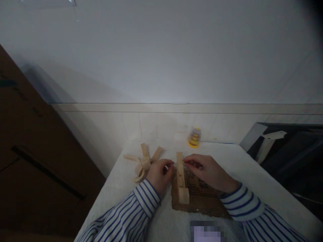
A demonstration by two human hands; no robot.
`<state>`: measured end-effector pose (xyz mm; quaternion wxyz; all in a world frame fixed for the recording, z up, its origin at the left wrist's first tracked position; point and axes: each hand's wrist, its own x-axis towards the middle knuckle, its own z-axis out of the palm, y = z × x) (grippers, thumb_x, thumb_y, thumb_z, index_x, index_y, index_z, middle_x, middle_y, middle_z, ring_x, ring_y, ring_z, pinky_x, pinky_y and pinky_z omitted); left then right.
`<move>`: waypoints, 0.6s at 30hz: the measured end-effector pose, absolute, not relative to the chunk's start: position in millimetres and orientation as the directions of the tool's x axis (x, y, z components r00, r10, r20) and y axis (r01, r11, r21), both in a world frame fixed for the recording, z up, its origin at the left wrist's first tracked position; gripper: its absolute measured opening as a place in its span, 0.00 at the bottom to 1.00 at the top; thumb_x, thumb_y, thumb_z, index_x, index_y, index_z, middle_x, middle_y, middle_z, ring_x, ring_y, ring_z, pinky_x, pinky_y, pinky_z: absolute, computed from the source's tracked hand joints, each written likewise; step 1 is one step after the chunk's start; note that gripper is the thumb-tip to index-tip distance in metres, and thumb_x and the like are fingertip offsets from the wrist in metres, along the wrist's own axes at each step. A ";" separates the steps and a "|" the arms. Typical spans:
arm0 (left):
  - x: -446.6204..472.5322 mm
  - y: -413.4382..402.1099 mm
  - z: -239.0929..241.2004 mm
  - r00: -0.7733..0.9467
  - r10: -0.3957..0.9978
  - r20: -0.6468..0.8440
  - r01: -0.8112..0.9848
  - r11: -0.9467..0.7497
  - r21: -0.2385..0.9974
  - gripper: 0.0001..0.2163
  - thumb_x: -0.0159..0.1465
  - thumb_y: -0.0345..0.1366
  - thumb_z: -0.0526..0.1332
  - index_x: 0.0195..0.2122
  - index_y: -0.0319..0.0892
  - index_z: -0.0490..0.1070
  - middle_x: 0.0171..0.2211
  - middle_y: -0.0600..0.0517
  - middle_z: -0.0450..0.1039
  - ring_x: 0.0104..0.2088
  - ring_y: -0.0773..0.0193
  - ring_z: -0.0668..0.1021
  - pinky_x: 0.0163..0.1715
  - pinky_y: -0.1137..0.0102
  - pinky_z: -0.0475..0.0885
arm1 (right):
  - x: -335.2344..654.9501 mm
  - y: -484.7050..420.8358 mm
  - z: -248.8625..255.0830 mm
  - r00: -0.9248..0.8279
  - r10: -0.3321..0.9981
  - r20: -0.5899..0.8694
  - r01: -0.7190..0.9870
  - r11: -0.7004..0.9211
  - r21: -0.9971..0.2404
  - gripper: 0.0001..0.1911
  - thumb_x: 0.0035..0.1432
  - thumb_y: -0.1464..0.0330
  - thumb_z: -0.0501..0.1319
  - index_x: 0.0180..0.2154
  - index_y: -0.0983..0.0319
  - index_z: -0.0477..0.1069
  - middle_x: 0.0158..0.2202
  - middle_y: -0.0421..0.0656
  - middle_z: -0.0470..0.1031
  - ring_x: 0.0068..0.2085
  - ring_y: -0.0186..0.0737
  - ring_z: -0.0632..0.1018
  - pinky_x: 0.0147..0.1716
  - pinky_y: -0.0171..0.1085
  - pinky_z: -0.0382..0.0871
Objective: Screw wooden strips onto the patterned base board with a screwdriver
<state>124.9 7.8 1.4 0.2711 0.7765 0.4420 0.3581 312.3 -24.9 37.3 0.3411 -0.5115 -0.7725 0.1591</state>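
Observation:
A long wooden bar point(180, 178) with holes and a block at its near end lies on a brown printed board point(199, 198). My left hand point(160, 174) is curled at the bar's left side, fingertips pinched close to its far end. My right hand point(208, 171) is on the other side, fingers pinched together and touching the top of the bar. Whether either pinch holds a small part is not visible. To the left lies a wooden assembly point(143, 161) of crossed sticks and curved pieces, just beyond my left hand. Both sleeves are blue and white striped.
A white table point(121, 201) runs up to a tiled wall. A small yellow and clear object point(194, 137) stands at the table's back edge. A brown cabinet point(32, 158) is at the left. A dark surface with a white piece point(274, 135) is at the right.

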 end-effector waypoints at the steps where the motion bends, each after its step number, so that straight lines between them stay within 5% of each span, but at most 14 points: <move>1: 125.1 7.6 -2.9 0.344 0.882 0.322 0.489 -0.461 0.740 0.09 0.57 0.32 0.55 0.35 0.38 0.72 0.26 0.52 0.73 0.22 0.69 0.70 0.23 0.75 0.66 | 311.8 -24.8 36.4 -0.259 0.895 0.363 0.689 0.435 -0.580 0.08 0.56 0.69 0.56 0.37 0.60 0.72 0.32 0.41 0.76 0.31 0.35 0.75 0.30 0.33 0.69; 18: 124.2 5.2 -26.1 0.377 0.857 0.351 0.432 -0.498 0.752 0.07 0.55 0.29 0.57 0.34 0.38 0.73 0.26 0.52 0.73 0.20 0.72 0.68 0.21 0.77 0.65 | 305.2 -24.6 26.5 -0.459 0.843 0.280 0.724 0.538 -0.433 0.07 0.56 0.72 0.55 0.36 0.61 0.71 0.32 0.42 0.75 0.34 0.37 0.74 0.34 0.36 0.66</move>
